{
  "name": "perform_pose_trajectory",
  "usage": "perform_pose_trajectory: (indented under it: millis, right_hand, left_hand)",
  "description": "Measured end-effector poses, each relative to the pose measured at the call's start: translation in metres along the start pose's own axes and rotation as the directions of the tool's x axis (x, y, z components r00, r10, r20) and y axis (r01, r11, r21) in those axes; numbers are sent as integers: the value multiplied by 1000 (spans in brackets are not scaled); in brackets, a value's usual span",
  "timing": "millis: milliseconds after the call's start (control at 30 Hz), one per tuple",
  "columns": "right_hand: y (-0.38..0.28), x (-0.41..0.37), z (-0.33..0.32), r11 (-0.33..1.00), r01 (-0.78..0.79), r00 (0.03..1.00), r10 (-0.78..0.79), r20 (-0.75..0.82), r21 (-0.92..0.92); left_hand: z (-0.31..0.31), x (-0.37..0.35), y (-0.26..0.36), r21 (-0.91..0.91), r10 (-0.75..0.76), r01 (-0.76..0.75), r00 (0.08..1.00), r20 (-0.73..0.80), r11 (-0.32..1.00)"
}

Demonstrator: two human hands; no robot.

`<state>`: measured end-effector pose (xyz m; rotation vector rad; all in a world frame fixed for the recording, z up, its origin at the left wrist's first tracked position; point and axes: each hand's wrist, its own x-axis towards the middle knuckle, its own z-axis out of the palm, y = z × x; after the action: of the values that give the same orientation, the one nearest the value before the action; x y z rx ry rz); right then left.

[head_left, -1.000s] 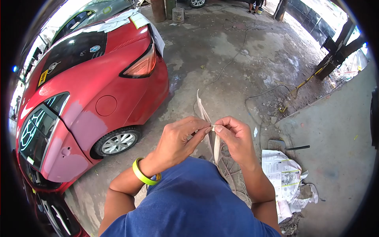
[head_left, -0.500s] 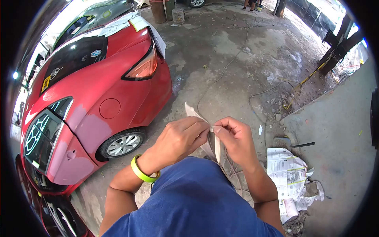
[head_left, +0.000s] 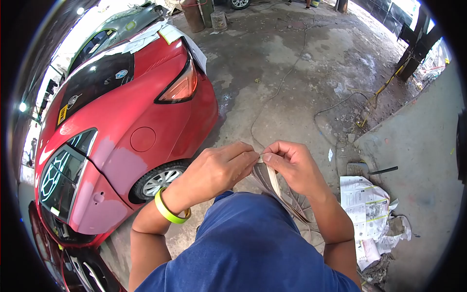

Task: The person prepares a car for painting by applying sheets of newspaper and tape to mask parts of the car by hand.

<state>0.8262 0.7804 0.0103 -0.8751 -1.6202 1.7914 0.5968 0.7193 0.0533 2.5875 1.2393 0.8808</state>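
Note:
My left hand (head_left: 226, 168), with a yellow-green band on its wrist, pinches one end of a pale strip (head_left: 273, 181) in front of my chest. Close beside it, my right hand (head_left: 292, 163) grips the same strip between thumb and forefinger. The fingertips of both hands nearly meet. Below the hands the strip hangs in long, thin lengths over the blue shirt (head_left: 253, 238). Whether it is tape or cloth I cannot tell.
A red car (head_left: 170, 126) with pink patches stands at the left. Printed paper (head_left: 362, 209) lies at the right beside a dark-handled tool (head_left: 384, 170). A cable (head_left: 284, 80) crosses the concrete floor. A post (head_left: 413, 56) stands at the upper right.
The loose end of the strip that stood up above my left hand has gone from view there. The hanging lengths have shifted right. The car and floor items appear slightly further right.

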Motion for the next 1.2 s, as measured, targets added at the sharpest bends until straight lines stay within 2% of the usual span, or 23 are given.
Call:
perform_pose_trajectory:
  millis: [167, 433, 533, 633, 733, 833, 933, 1033, 1200]
  right_hand:
    - [-5, -1, 3, 997, -39, 999, 39, -1, -64]
    - [2, -2, 10, 999, 24, 998, -26, -51, -33]
    - [4, -1, 11, 1000, 24, 998, -25, -64, -16]
    - [9, 1, 12, 999, 38, 997, -35, -71, 34]
    - [15, 4, 13, 988, 53, 997, -44, -66, 143]
    - [19, 3, 12, 970, 44, 997, -28, -72, 238]
    - [19, 3, 6, 962, 51, 998, -38, -51, 268]
    - [15, 4, 4, 968, 52, 999, -46, -27, 244]
    - [13, 4, 2, 986, 68, 998, -64, -26, 149]
  left_hand:
    - [-9, 3, -3, 41, 79, -83, 993, 86, 996]
    - [-2, 6, -1, 204, 179, -201, 976, 120, 958]
    - [-1, 2, -2, 181, 120, -149, 979, 162, 972]
    - [4, 2, -2, 193, 104, -126, 987, 122, 973]
    - [13, 3, -5, 151, 64, -63, 998, -7, 986]
    - [20, -2, -8, -104, -89, 77, 990, -114, 992]
    - [23, -10, -14, -324, -239, 188, 963, -123, 927]
    - [16, -8, -12, -335, -233, 197, 970, -71, 921]
    - [8, -4, -13, -230, -125, 109, 991, -55, 967]
